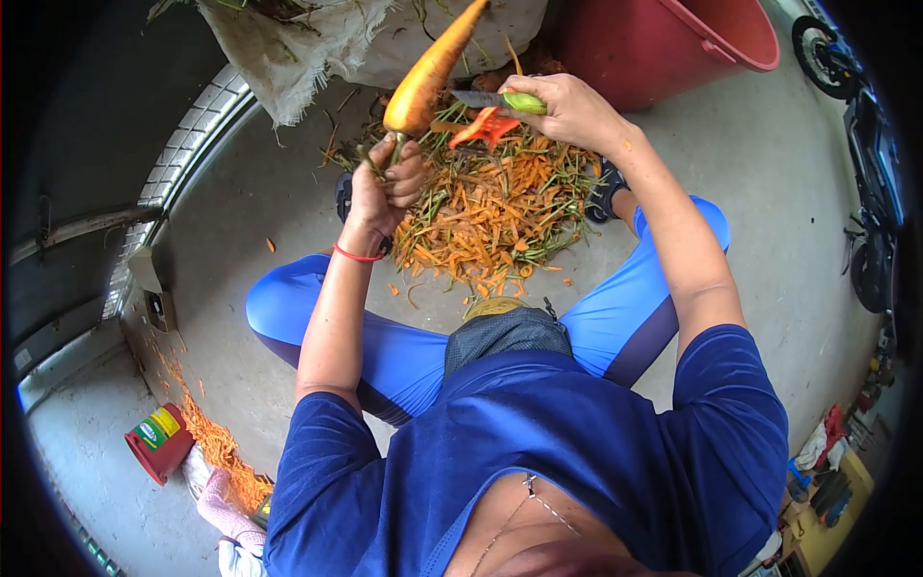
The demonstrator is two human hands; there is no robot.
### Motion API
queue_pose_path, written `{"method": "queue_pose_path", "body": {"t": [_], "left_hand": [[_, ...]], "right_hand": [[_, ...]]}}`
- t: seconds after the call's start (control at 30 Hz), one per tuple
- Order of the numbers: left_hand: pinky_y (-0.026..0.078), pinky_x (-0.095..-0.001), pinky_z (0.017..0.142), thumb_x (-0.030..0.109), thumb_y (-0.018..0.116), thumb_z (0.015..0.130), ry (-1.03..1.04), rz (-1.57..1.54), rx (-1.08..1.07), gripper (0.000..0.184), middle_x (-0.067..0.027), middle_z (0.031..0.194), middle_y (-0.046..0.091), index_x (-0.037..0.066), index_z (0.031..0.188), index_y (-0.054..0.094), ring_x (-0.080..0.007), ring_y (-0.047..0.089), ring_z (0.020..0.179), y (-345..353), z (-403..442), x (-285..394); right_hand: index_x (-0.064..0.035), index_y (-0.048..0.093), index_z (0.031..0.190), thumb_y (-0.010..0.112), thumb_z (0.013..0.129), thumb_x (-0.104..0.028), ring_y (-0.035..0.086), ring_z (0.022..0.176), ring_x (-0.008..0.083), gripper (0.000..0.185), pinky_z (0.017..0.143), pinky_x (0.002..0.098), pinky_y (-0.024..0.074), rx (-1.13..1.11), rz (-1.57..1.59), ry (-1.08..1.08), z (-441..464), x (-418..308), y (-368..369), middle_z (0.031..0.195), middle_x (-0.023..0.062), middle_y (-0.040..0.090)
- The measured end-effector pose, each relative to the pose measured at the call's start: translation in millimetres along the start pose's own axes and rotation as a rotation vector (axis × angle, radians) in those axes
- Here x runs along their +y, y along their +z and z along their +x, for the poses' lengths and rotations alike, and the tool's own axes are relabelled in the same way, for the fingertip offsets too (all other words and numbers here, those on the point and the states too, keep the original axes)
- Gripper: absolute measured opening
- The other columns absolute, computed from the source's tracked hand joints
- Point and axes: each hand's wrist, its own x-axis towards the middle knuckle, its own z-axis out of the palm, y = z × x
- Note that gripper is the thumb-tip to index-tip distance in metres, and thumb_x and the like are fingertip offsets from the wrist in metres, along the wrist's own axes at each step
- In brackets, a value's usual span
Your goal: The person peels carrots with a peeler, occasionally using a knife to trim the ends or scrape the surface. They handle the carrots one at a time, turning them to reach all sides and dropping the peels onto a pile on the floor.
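Observation:
My left hand (389,183) is closed around the stem end of a large orange carrot (423,91), whose tip points up and to the right. In my right hand (575,111) is a knife with a green handle (525,102); its dark blade (474,98) points left towards the carrot, and I cannot tell whether they touch. Just below the blade is a bright red-orange piece (486,127), its kind unclear. Under both hands, a heap of carrot peelings and green stems (490,212) covers the floor between my feet.
A big red bucket (663,58) stands at the upper right, beside a whitish sack (423,38). Lower left are a small red bucket (162,444) and more orange shreds (216,438). A motorcycle (870,163) is at the right edge.

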Motion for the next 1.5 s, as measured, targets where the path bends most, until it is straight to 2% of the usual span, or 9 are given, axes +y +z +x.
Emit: {"method": "queue_pose_path", "body": {"t": [0.07,0.2,0.57,0.77,0.87,1.03,1.1,1.37,1.5], "left_hand": [[0.014,-0.0187,0.036,0.037,0.038,0.097,-0.039,-0.037,-0.034,0.028,0.0098,0.058,0.029,0.011,0.085,0.042,-0.0019,0.02,0.043,-2,-1,4],[0.014,-0.0181,0.036,0.034,0.039,0.096,-0.052,0.082,-0.013,0.025,0.0095,0.059,0.028,0.012,0.086,0.042,-0.0018,0.021,0.044,8,-1,-4],[0.014,-0.0188,0.036,0.036,0.039,0.095,-0.131,0.252,-0.124,0.027,0.0099,0.058,0.028,0.013,0.082,0.04,-0.0013,0.02,0.042,15,-10,-9],[0.014,-0.019,0.035,0.04,0.041,0.095,-0.165,0.141,-0.085,0.031,0.0096,0.056,0.028,0.013,0.079,0.04,-0.002,0.02,0.041,-20,-28,7],[0.014,-0.0192,0.035,0.039,0.042,0.095,-0.173,0.131,-0.121,0.03,0.0094,0.056,0.028,0.013,0.079,0.039,-0.0018,0.02,0.041,-19,-28,13],[0.013,-0.0189,0.035,0.039,0.04,0.096,-0.133,0.147,-0.042,0.031,0.0096,0.056,0.028,0.013,0.079,0.04,-0.0017,0.02,0.041,-14,-17,2],[0.015,-0.0188,0.036,0.04,0.038,0.096,-0.134,0.192,-0.084,0.032,0.0094,0.056,0.028,0.013,0.079,0.04,-0.0019,0.02,0.041,-11,-17,2],[0.014,-0.0191,0.036,0.04,0.044,0.094,-0.201,0.265,-0.106,0.032,0.0095,0.056,0.03,0.011,0.079,0.043,-0.0011,0.021,0.042,-21,-24,1],[0.014,-0.0187,0.036,0.038,0.043,0.094,-0.17,0.247,-0.09,0.03,0.0097,0.055,0.029,0.011,0.08,0.043,-0.0006,0.02,0.041,-23,-31,6]], "right_hand": [[-0.0105,0.062,0.099,0.061,0.089,-0.026,0.06,0.055,0.0143,0.019,0.053,0.0283,0.0453,-0.006,0.286,0.22,-2,-2,1,0.063,0.005,0.061],[-0.0045,0.062,0.102,0.063,0.088,-0.031,0.059,0.058,0.0045,0.03,0.052,0.0198,0.0465,0.126,0.785,0.373,7,-22,8,0.067,-0.0015,0.061],[-0.008,0.065,0.094,0.069,0.083,-0.037,0.054,0.052,0.0033,0.032,0.046,0.0194,0.0418,0.121,0.662,0.475,1,-1,-10,0.062,-0.0013,0.059],[-0.0062,0.061,0.084,0.071,0.081,-0.04,0.047,0.048,0.0031,0.035,0.042,0.0182,0.0354,0.673,0.322,0.602,-44,155,-78,0.064,0.0006,0.058],[-0.0072,0.06,0.083,0.072,0.08,-0.038,0.044,0.046,0.0025,0.033,0.039,0.0175,0.0314,0.845,0.613,0.681,-37,126,-79,0.062,-0.0006,0.055],[-0.0106,0.062,0.087,0.071,0.082,-0.033,0.04,0.043,0.0015,0.025,0.038,0.0159,0.0261,0.426,0.686,0.624,1,11,-44,0.059,-0.0034,0.051],[-0.0078,0.062,0.086,0.07,0.083,-0.037,0.048,0.049,0.0028,0.03,0.042,0.0171,0.0361,0.243,0.827,0.544,4,6,-26,0.059,-0.003,0.053],[-0.0081,0.061,0.082,0.071,0.08,-0.041,0.044,0.052,0.0017,0.035,0.045,0.0166,0.0324,0.184,0.653,0.534,1,30,-46,0.061,-0.0054,0.048],[-0.0107,0.061,0.081,0.073,0.078,-0.041,0.044,0.052,0.001,0.033,0.044,0.016,0.0329,0.547,0.447,0.644,-22,128,-75,0.063,-0.0049,0.051]]}}
